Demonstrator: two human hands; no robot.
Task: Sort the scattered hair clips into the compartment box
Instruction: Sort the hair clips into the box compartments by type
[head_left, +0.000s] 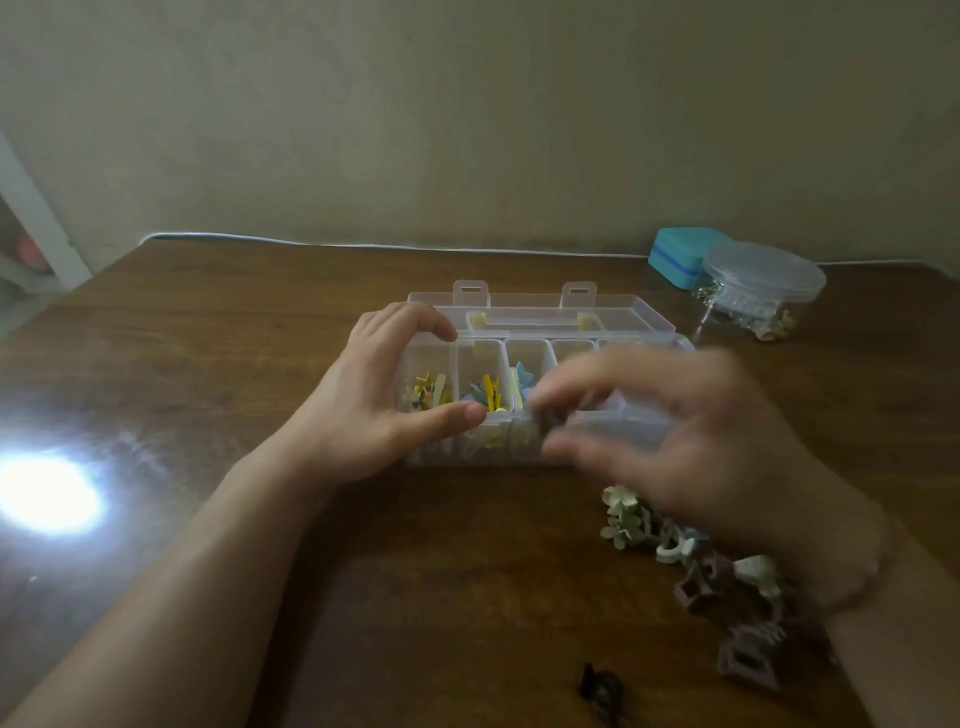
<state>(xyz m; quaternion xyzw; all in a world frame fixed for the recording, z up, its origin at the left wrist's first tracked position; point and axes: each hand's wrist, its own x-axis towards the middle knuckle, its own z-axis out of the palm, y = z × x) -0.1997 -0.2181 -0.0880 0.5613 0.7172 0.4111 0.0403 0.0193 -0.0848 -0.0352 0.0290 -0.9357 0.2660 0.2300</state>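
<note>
I count one clear compartment box (545, 332), one round lidded jar (763, 291) and one teal case (678, 257). One dark clip (600, 688) lies alone. I can't count the heaped clips (691, 566).

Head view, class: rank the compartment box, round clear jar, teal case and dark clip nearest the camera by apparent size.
1. compartment box
2. round clear jar
3. teal case, partly hidden behind the jar
4. dark clip, smallest even though nearest the camera

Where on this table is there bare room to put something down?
Bare wood lies left of the compartment box, beyond the left hand, and behind the lid toward the wall. It is crowded front right, where loose hair clips lie under the right hand, and near the round jar.
</note>
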